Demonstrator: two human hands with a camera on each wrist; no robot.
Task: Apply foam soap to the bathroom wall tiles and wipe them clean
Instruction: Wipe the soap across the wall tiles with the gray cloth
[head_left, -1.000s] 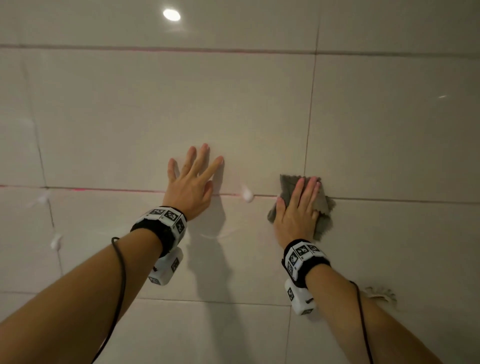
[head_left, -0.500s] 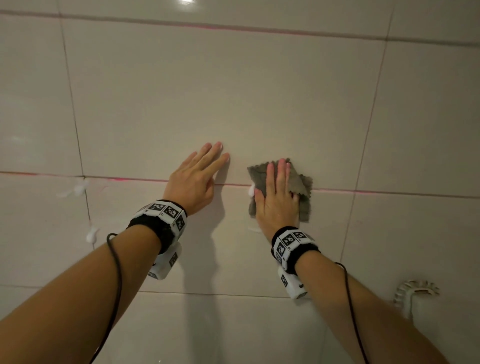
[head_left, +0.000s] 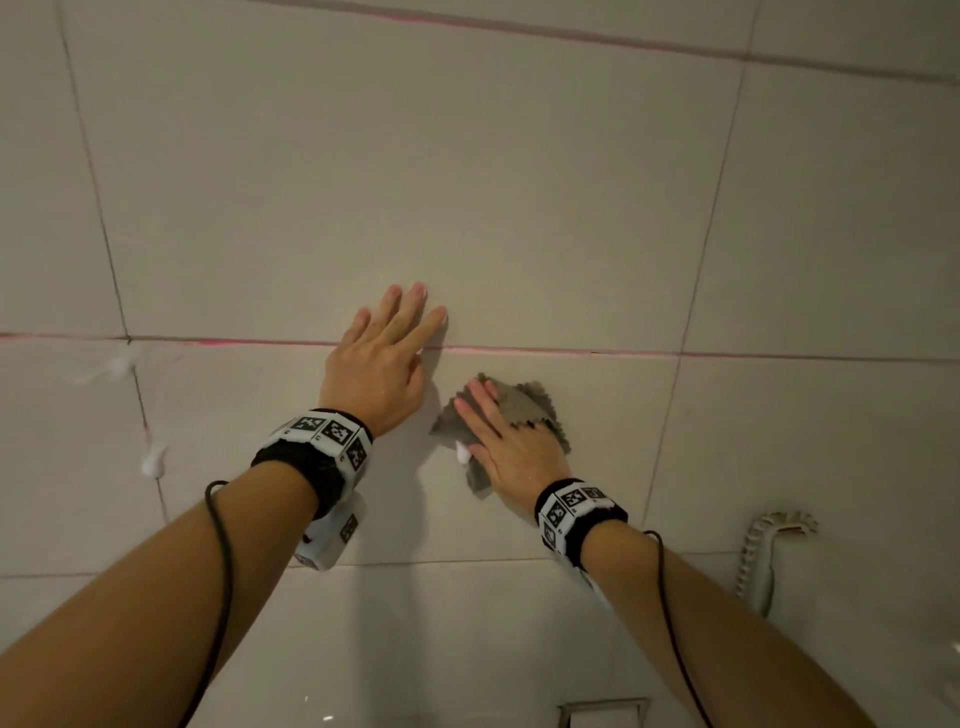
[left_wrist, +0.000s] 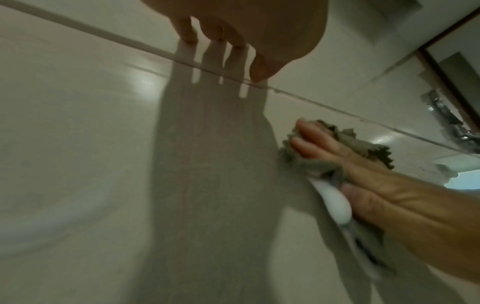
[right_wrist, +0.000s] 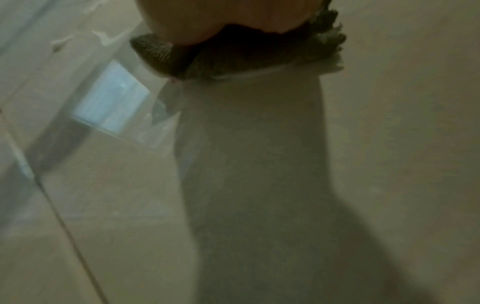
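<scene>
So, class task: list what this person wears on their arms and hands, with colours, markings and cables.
Both forearms are bare, no sleeves. The left wrist band and right wrist band are black, topped with white blocks printed with black square codes. A white camera unit hangs under the left wrist. A thin black cable runs along each forearm. No gloves.

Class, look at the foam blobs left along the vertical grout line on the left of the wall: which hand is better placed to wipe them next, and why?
Probably the right hand: it already presses the grey cloth flat on the tile. The left hand is nearer the foam blobs but rests bare on the wall.
</scene>
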